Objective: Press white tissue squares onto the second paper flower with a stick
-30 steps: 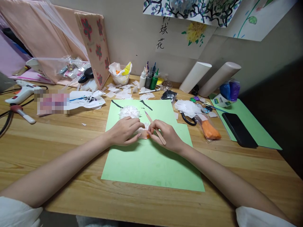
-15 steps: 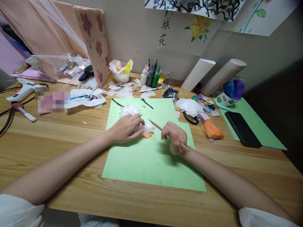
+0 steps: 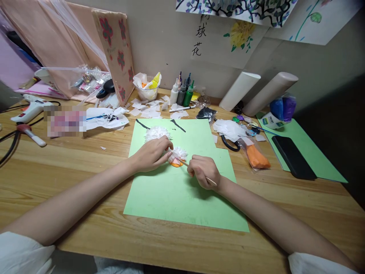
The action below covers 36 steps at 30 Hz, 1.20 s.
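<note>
A small white tissue puff (image 3: 179,153) sits on an orange base (image 3: 174,164), just above the middle of the frame, on a light green sheet (image 3: 182,201). The left hand (image 3: 151,154) lies flat-knuckled on the sheet to its left, its fingertips drawn together and pinching the puff's left edge. A thin wooden stick (image 3: 184,164) touches the puff's lower side with its tip. The right hand (image 3: 202,171) is curled shut round this stick, whose back end juts out past the wrist.

A larger white puff (image 3: 155,132) rests on the same sheet, just above the left hand, and two black strips lie near the sheet's upper edge. The sheet lies on a wooden desk (image 3: 71,167).

To the right of the sheet are black-handled scissors (image 3: 228,144), a bag of orange clay (image 3: 256,158) and, further right, a black phone (image 3: 293,161). Small paint bottles (image 3: 182,93) stand at the upper middle beside scattered tissue squares (image 3: 148,110). A glue gun (image 3: 28,110) lies at the far left.
</note>
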Each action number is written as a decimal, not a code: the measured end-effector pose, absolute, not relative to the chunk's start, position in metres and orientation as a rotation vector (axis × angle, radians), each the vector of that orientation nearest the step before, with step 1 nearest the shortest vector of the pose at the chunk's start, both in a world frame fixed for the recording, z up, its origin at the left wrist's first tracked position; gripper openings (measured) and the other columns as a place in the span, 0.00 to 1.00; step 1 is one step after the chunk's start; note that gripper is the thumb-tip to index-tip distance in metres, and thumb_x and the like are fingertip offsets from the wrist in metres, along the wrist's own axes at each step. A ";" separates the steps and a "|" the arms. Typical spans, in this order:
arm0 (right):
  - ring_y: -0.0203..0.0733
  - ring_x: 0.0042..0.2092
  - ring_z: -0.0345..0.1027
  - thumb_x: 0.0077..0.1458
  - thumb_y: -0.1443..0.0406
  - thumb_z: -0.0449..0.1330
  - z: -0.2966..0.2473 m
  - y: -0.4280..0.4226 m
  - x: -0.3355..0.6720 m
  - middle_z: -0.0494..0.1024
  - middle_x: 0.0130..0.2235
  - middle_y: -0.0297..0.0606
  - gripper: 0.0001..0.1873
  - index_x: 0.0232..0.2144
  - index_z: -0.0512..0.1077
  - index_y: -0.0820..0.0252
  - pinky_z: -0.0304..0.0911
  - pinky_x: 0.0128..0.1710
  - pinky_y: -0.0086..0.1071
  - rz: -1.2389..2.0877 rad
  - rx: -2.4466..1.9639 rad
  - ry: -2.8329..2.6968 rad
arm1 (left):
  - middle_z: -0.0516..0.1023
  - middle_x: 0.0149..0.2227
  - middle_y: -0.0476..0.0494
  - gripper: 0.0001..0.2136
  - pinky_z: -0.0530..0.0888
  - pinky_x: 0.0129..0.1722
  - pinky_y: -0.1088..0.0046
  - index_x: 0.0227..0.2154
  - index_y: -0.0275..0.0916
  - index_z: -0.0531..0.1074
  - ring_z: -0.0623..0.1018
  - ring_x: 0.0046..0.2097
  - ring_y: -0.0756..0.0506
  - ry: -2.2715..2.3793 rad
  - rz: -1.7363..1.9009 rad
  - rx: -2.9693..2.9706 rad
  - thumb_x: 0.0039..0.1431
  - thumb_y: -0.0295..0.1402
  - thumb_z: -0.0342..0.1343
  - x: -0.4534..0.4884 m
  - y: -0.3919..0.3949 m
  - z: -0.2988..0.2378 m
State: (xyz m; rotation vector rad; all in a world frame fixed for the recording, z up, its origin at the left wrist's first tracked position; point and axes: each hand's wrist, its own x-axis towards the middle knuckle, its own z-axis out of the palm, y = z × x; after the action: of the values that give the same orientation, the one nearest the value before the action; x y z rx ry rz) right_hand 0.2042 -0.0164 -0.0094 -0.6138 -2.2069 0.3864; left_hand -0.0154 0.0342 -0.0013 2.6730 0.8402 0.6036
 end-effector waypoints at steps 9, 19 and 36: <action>0.34 0.21 0.51 0.65 0.60 0.36 -0.009 -0.015 0.200 0.60 0.18 0.32 0.24 0.18 0.56 0.57 0.52 0.25 0.31 0.654 -0.867 -2.017 | 0.67 0.34 0.44 0.10 0.65 0.35 0.70 0.38 0.36 0.61 0.69 0.33 0.47 0.847 0.593 2.668 0.64 0.36 0.39 -0.014 0.034 -0.001; 0.31 0.17 0.53 0.63 0.50 0.41 -0.014 -0.016 0.195 0.58 0.15 0.29 0.28 0.17 0.59 0.58 0.50 0.18 0.28 1.109 -1.132 -1.543 | 0.69 0.32 0.47 0.10 0.65 0.33 0.72 0.39 0.36 0.61 0.69 0.32 0.49 0.845 0.517 2.613 0.64 0.36 0.40 -0.015 0.032 0.001; 0.35 0.21 0.53 0.65 0.56 0.37 -0.012 -0.020 0.194 0.60 0.18 0.32 0.27 0.16 0.56 0.57 0.54 0.25 0.32 0.742 -0.980 -1.815 | 0.69 0.32 0.46 0.10 0.64 0.33 0.72 0.38 0.37 0.61 0.68 0.31 0.48 0.869 0.558 2.607 0.64 0.37 0.39 -0.014 0.033 0.001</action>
State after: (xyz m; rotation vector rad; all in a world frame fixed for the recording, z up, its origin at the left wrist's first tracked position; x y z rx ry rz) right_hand 0.1940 -0.0204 -0.0124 -0.9801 -1.8154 0.7420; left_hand -0.0141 0.0328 0.0010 2.6069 0.8690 0.5580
